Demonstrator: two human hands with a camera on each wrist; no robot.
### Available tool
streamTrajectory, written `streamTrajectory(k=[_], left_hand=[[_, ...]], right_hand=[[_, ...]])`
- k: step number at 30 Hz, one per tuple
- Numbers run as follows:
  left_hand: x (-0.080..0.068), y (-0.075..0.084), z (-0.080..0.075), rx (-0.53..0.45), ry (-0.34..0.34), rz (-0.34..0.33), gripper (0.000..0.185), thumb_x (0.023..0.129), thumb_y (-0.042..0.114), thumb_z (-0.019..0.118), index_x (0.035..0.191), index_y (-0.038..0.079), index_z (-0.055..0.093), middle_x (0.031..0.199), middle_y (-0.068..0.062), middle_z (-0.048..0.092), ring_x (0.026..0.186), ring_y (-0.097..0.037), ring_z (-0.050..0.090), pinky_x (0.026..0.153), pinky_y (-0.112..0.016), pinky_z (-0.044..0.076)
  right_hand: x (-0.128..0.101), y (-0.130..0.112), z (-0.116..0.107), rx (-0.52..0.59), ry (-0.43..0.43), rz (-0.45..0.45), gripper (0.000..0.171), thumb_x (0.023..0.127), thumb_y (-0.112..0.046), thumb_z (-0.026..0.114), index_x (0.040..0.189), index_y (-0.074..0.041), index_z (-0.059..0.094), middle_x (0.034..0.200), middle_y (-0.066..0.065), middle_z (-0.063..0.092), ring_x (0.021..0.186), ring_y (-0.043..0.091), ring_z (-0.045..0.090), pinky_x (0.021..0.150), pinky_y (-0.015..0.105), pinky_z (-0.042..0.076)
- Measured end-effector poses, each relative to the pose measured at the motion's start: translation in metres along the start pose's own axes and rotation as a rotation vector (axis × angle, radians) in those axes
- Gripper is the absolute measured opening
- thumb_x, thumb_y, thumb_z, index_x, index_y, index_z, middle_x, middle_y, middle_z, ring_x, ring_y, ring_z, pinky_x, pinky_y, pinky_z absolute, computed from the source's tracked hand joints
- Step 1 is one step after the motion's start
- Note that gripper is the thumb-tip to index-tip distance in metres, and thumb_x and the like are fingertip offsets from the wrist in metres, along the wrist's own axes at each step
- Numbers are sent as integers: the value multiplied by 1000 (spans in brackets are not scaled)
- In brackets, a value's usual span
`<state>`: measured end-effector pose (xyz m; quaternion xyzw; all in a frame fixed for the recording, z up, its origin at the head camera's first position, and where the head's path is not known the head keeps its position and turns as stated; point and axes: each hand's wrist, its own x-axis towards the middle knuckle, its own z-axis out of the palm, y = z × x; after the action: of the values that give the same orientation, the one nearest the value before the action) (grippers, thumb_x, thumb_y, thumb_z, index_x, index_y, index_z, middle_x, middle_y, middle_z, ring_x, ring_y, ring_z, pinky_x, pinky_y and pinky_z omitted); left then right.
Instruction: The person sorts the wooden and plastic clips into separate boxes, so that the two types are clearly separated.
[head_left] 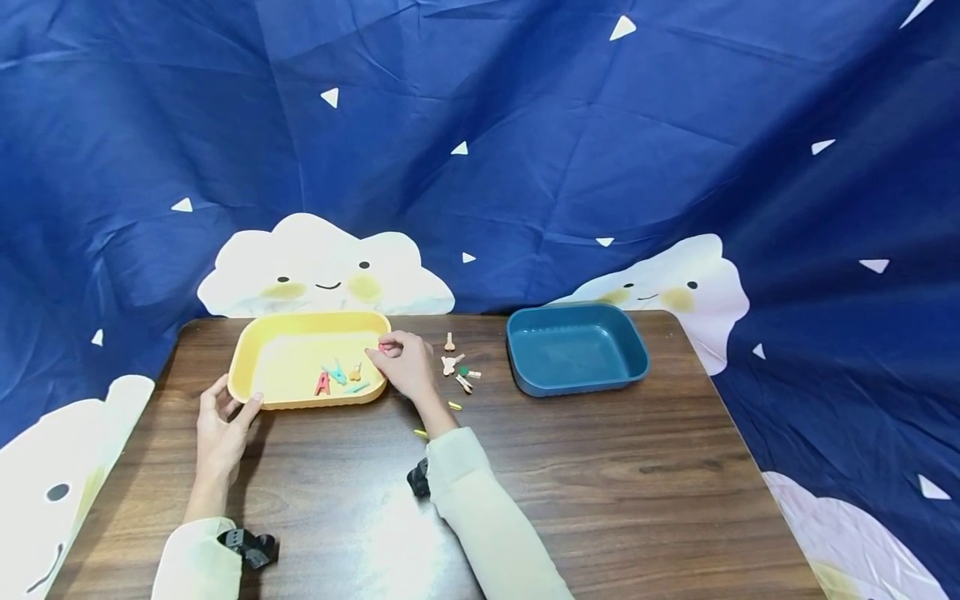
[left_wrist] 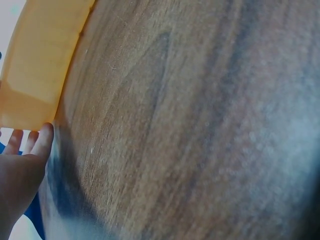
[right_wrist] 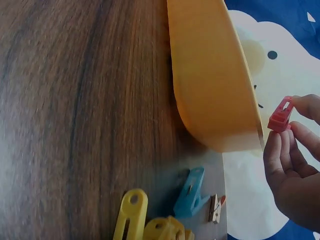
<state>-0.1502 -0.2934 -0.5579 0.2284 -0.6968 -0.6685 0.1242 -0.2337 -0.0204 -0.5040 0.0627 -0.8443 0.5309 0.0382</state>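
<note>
a: what fills the frame, biggest first?

b: the brown wooden surface [head_left: 600,483] across the lower half of the head view. on it, left of centre, a yellow tray [head_left: 258,354]; right of centre, well apart from it, a dark blue tray [head_left: 576,346].

a: and the hands?

b: the left hand [head_left: 221,429] sits at the yellow tray's lower left corner, fingers spread and relaxed, fingertips touching the rim, gripping nothing. the right hand [head_left: 405,362] is at the tray's right edge, thumb and fingertips pinching a small red clip [right_wrist: 280,116] just above the rim.

a: where are the other clips?

b: a few clips [head_left: 335,377] in red, blue and orange lie inside the yellow tray, near its lower edge. a scatter of loose clips [head_left: 457,371] lies on the surface between the two trays, just right of the right hand. in the right wrist view, at the bottom, a yellow clip [right_wrist: 131,215] and a blue clip [right_wrist: 191,192] lie beside the tray's outer wall.
</note>
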Motion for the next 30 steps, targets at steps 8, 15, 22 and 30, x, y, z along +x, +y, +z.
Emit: streamTrajectory(k=[8,15,22,30], left_hand=[[-2,3,3,-59,2,6,70,95,1,67,155,6,32,137,-1,43,121,-14,47,81,-6,49],[0,-1,1,-69,4,24,69,95,0,68,154,5,33,131,3,46,117,-11,48,82,-6,49],[0,-1,-1,-57,4,22,69,95,0,67,155,7,33,139,-4,43,121,-14,47,82,-6,49],[-1,-1,1,-33,3,19,70,95,2,68,155,7,32,142,-7,44,120,-14,48,81,-6,48]], right_hand=[[2,-6,9,2,-23,-17,27,85,-25,83,103,-5,77,83,-5,71,72,-2,61,68,15,51],[2,-9,17,-11,-39,-34,30,86,-27,82,105,-4,77,84,-4,73,72,-1,64,69,16,51],[0,-12,30,-67,-73,-52,31,86,-28,82,107,-5,78,85,-4,74,71,-4,63,69,13,50],[-4,-15,43,-208,-130,-106,28,88,-29,81,107,-9,79,90,-4,70,80,2,60,72,14,48]])
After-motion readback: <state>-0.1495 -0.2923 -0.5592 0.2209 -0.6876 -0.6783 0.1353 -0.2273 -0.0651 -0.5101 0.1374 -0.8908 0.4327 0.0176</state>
